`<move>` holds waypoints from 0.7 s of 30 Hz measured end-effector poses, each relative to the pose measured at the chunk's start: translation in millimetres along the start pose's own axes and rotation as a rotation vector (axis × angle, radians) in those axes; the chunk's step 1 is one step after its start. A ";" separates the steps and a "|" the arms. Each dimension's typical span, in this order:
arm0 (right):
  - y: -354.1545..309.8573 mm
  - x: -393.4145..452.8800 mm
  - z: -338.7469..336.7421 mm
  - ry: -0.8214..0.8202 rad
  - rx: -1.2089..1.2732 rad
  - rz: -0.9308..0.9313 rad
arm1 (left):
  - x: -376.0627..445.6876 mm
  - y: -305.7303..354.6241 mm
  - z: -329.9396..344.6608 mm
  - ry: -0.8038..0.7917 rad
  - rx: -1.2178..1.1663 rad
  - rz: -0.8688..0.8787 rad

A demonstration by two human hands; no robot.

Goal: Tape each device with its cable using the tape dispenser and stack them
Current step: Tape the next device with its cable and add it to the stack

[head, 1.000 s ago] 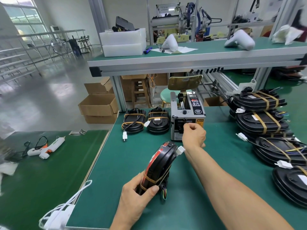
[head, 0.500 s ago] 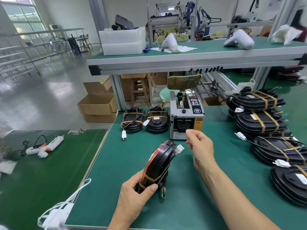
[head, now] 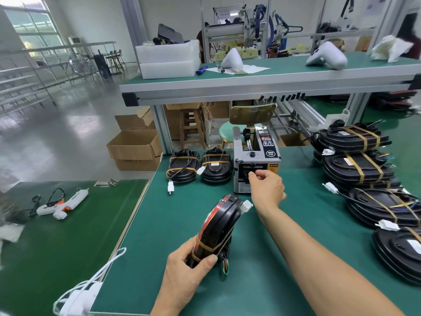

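While my right hand (head: 266,187) pinches at the grey tape dispenser's (head: 256,165) slot, the strip may curl and stick to itself, and the black oval device (head: 216,229) clamped upright in my left-hand fingers (head: 205,262) could tip.

Glossy grey floor (head: 68,124), bright window (head: 34,26) left, cardboard boxes (head: 134,147), wooden stool (head: 191,126).

on the worktop (head: 262,281) the tape dispenser (head: 256,165) stands behind centre, two taped devices (head: 199,167) just left, stacked devices (head: 357,160) right.
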State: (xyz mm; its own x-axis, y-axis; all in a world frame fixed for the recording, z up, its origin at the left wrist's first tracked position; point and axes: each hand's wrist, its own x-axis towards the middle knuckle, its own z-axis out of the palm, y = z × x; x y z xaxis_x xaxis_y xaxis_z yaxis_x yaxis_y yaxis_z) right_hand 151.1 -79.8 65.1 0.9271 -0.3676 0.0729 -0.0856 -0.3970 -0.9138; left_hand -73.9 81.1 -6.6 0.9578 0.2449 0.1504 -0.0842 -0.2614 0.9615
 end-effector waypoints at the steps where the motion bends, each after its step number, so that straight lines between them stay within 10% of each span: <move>1: -1.2 1.1 2.0 0.005 -0.029 0.002 | 0.0 -1.0 0.0 0.000 -0.003 -0.001; 21: -6.6 6.0 12.8 0.065 0.019 0.081 | 0.5 -5.8 -0.2 0.002 0.001 0.004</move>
State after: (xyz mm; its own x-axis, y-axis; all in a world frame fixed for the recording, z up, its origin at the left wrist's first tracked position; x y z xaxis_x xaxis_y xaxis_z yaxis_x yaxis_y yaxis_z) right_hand 161.9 -68.6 66.4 0.8920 -0.4515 0.0236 -0.1518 -0.3484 -0.9250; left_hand -73.0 82.9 -12.1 0.9569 0.2458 0.1546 -0.0876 -0.2632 0.9608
